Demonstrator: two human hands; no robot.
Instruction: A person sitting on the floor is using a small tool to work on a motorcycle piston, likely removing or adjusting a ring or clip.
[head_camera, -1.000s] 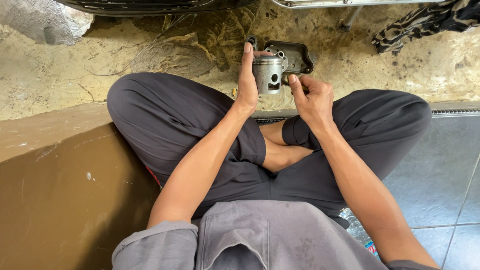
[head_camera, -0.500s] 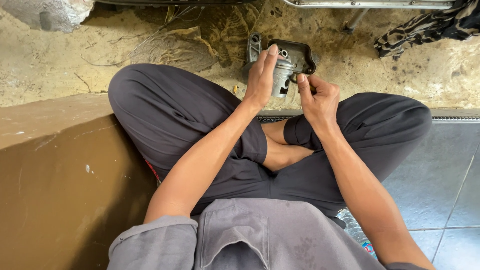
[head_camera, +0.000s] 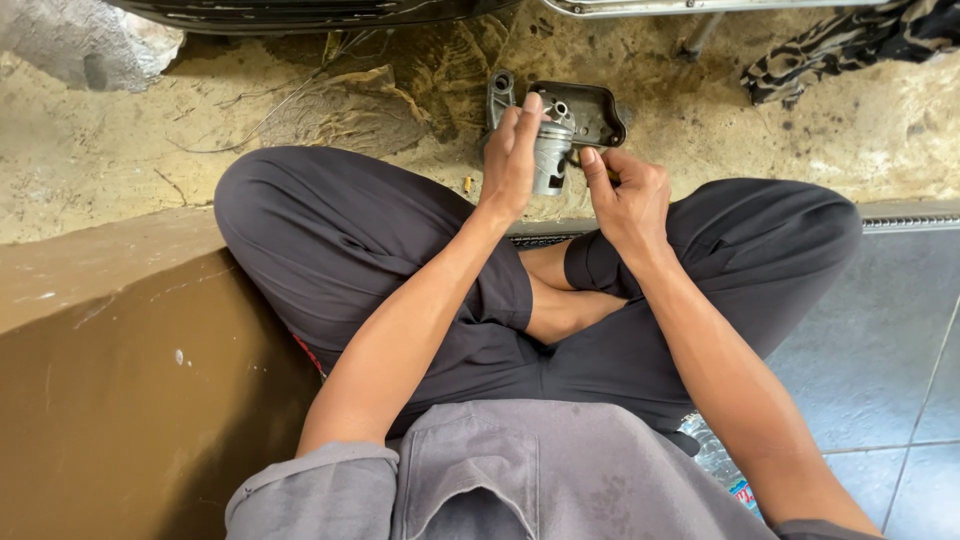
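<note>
I sit cross-legged on the floor. My left hand (head_camera: 512, 155) grips a small silver metal piston (head_camera: 551, 158), held upright above my knees. My right hand (head_camera: 625, 192) is closed beside it, thumb and forefinger pinched at the piston's lower right side on something small; what it pinches is hidden. Just beyond the piston a dark metal engine cover (head_camera: 583, 108) lies on the dirt ground.
A brown ledge (head_camera: 130, 350) runs along my left. Grey floor tiles (head_camera: 880, 350) lie to my right, with a drain grate strip (head_camera: 905, 215) at their far edge. A patterned rag (head_camera: 840, 45) lies at the top right. A rock (head_camera: 80, 40) sits top left. A plastic bottle (head_camera: 715, 460) lies by my right hip.
My left hand went from open-fingered against the piston to a closed grip on it. Both hands and the piston have shifted slightly; my right hand stays pinched at its side.
</note>
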